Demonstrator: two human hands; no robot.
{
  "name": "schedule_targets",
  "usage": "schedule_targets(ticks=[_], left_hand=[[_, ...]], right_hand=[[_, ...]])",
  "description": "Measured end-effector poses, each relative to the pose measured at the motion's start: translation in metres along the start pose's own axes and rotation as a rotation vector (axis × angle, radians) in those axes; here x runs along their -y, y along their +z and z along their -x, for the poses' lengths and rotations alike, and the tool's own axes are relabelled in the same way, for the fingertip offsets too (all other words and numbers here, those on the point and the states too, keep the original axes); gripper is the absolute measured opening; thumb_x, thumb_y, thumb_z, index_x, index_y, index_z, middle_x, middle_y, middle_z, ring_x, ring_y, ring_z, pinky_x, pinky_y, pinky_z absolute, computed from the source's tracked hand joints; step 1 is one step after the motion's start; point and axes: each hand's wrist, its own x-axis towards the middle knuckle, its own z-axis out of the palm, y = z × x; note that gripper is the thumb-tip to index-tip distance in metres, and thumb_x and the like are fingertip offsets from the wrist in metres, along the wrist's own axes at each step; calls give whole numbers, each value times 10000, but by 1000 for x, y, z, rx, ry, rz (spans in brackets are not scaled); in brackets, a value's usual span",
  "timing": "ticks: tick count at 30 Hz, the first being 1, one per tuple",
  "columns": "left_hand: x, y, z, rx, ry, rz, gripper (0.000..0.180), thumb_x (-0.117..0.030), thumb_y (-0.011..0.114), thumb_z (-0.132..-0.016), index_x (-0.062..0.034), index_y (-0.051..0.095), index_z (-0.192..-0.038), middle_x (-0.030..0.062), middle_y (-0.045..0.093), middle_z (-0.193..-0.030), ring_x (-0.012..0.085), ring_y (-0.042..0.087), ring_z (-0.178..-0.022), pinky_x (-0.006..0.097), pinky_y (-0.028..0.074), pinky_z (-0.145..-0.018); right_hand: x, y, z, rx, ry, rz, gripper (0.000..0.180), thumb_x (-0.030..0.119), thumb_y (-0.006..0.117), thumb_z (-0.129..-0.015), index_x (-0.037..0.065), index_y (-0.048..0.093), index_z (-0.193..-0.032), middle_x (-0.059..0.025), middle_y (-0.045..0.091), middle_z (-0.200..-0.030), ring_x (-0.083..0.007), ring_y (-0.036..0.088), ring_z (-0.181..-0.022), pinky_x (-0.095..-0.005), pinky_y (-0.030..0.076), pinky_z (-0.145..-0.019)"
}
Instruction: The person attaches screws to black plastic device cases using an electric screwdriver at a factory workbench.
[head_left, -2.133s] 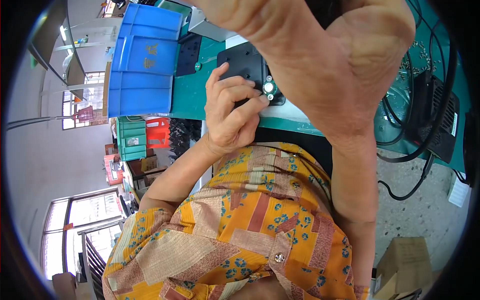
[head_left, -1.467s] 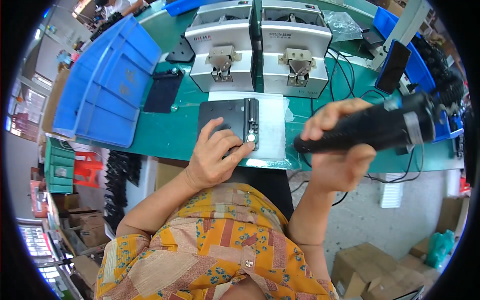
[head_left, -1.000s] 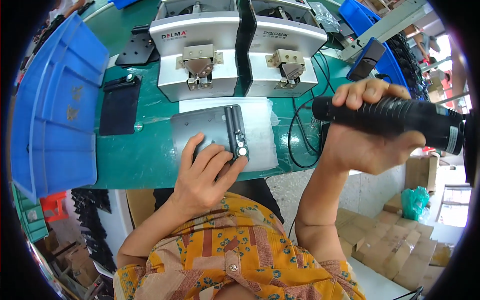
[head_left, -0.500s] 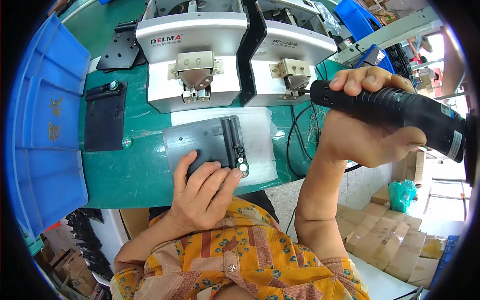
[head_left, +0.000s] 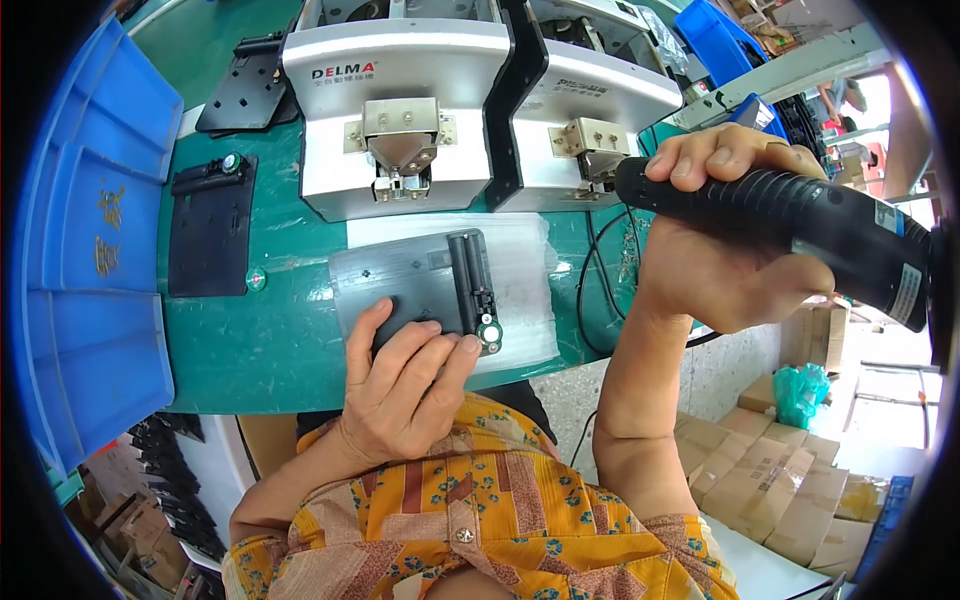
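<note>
Left hand (head_left: 400, 390) is resting, fingers spread, on the black plate (head_left: 400, 275), likely steadying it over the white sheet (head_left: 527, 290) near the bench (head_left: 280, 350) edge. Right hand (head_left: 715, 275) is gripping the black screwdriver (head_left: 770, 210), apparently aiming its tip at the right silver machine (head_left: 545, 178).

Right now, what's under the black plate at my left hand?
Beyond the black plate, white sheet shows on the right and green tabletop on the left; whatever lies directly beneath is covered.
</note>
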Motion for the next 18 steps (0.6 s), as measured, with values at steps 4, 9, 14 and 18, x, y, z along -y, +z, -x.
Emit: schedule_targets(ticks=[4, 9, 14, 18], left_hand=[[1, 0, -1, 1, 9, 5, 280, -68, 697, -807, -17, 706, -1083, 75, 639, -997, 238, 618, -987, 580, 464, -994], [1, 3, 3, -24, 0, 10, 296, -42, 688, -795, -9, 695, -1090, 89, 639, -988, 262, 617, -986, 595, 449, -1003], [0, 0, 4, -32, -25, 34, 321, -17, 709, -787, -14, 682, -1107, 94, 638, -982, 278, 616, -981, 604, 433, -1012], [2, 1, 6, -68, -11, 3, 262, -36, 649, -796, 10, 711, -1046, 90, 636, -958, 256, 625, -965, 591, 468, -982]], right_hand=[[1, 0, -6, 180, 13, 26, 825, 766, 597, -831, 50, 556, -1240, -131, 558, -950, -244, 558, -777, -406, 501, -698], [-2, -2, -11, 163, 98, -70, 842, 758, 599, -835, 34, 551, -1262, -127, 556, -955, -245, 556, -784, -405, 493, -695], [17, 0, -7, 5, 220, -83, 800, 728, 561, -877, 34, 523, -1273, -126, 569, -946, -232, 569, -780, -392, 497, -693], [29, 9, 8, -92, 297, -119, 787, 745, 566, -855, 50, 577, -1225, -120, 547, -930, -238, 545, -770, -396, 473, -677]])
